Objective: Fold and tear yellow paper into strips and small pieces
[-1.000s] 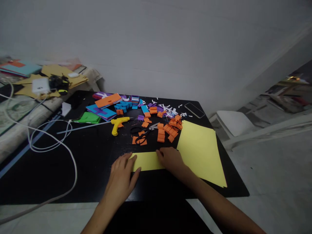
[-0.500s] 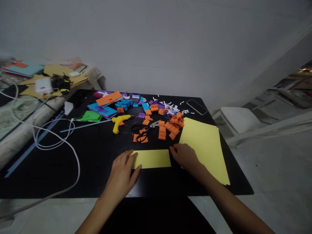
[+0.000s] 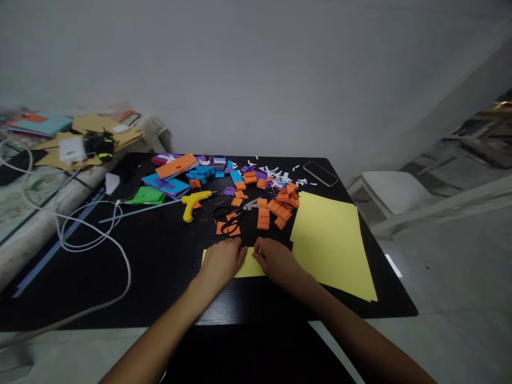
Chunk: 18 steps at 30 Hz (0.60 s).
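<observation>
A yellow paper strip (image 3: 248, 265) lies lengthwise near the front of the black table. My left hand (image 3: 224, 257) rests on its left part, fingers curled and pressed together at the far edge. On its right part is my right hand (image 3: 273, 258), also curled, thumb close to the fingers. A short stretch of strip shows between them. Whether either hand pinches the paper is hidden. To the right lies a stack of large yellow sheets (image 3: 330, 240). Black-handled scissors (image 3: 236, 216) and folded orange paper pieces (image 3: 263, 217) lie just beyond the hands.
A yellow glue gun (image 3: 194, 204), green paper (image 3: 148, 195) and a stack of coloured papers (image 3: 176, 166) are at the back left. White cable (image 3: 124, 256) loops across the left side. A phone (image 3: 320, 174) lies at the back right, beyond white paper scraps (image 3: 276, 175).
My left hand has moved right along the strip and curled its fingers. My right hand has moved left onto the strip. The strip's left end now shows left of my left hand.
</observation>
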Each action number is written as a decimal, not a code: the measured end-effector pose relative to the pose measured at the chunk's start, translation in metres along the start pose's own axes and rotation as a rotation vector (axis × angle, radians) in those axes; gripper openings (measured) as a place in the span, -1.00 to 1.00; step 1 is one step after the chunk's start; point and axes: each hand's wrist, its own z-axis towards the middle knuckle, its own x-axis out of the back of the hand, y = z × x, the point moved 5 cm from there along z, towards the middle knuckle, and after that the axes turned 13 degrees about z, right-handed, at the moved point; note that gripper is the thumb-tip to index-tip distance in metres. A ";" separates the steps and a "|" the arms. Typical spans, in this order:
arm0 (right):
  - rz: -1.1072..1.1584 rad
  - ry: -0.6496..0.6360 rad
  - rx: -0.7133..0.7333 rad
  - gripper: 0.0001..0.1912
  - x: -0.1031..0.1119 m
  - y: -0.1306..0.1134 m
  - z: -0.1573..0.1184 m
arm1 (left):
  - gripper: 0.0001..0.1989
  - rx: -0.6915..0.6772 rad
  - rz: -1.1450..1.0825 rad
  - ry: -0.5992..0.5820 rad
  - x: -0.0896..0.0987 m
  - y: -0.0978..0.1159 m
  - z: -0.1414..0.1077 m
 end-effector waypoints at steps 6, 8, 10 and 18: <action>0.065 -0.008 -0.012 -0.97 0.002 0.002 0.003 | -0.69 0.114 -0.006 -0.058 -0.003 -0.040 -0.005; 0.085 -0.006 -0.007 -0.95 0.002 0.002 0.004 | -0.69 0.139 -0.012 -0.078 -0.002 -0.054 -0.008; 0.108 -0.008 0.001 -0.94 0.003 0.001 0.004 | -0.67 0.169 -0.028 -0.105 -0.003 -0.069 -0.012; 0.240 -0.106 0.083 -0.80 0.015 0.011 0.001 | -0.63 0.212 -0.192 -0.092 -0.013 -0.112 -0.025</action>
